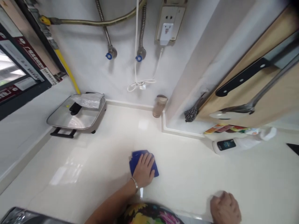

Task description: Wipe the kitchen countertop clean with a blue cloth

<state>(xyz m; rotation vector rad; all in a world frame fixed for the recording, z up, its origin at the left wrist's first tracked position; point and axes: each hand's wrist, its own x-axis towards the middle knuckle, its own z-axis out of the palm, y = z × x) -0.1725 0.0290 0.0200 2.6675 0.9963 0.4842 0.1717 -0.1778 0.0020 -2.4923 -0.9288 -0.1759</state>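
Note:
My left hand (144,169) lies flat, fingers stretched out, on a folded blue cloth (134,158) in the middle of the cream countertop (93,161). A thin bracelet sits on that wrist. My right hand (225,208) rests on the counter's front edge at the lower right. It is curled into a fist, with a bit of something white showing at the knuckles that I cannot make out.
An electric pan with a glass lid (74,116) stands at the back left. A small jar (160,105) sits in the wall corner. A white bottle (235,144) lies at the right below a wooden board (257,93) with a black-handled knife (243,76). Pipes and a socket (167,29) are on the wall.

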